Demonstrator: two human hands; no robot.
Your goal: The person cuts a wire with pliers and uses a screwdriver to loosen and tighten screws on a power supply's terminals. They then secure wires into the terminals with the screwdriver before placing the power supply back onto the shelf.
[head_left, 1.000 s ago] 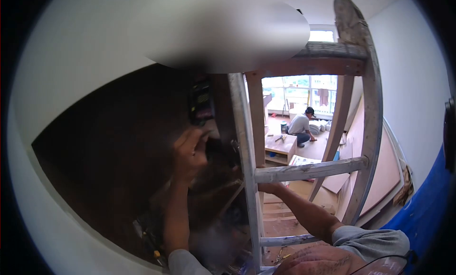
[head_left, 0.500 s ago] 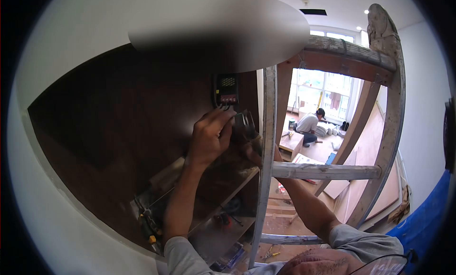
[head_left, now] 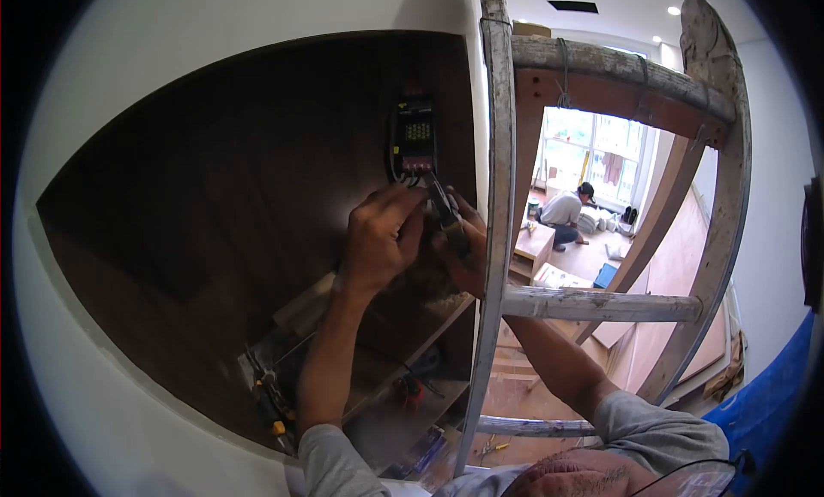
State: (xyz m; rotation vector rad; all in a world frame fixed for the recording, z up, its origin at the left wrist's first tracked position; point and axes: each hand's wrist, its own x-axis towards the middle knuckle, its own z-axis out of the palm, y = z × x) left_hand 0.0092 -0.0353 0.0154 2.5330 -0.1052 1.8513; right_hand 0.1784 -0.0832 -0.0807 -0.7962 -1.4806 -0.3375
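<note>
right fingers [head_left: 467,211] hold a tool [head_left: 442,205] tilted up-left toward a black box [head_left: 417,130].

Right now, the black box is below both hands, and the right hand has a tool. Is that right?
Not quite: in the head view, the black box is above the left hand and right hand, not below. The right hand does have a tool.

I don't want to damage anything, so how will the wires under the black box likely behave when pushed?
The wires look thin and curved, so they're probably flexible and light. Their upper ends may resist shifting, since they meet the black box at its lower edge.
</note>
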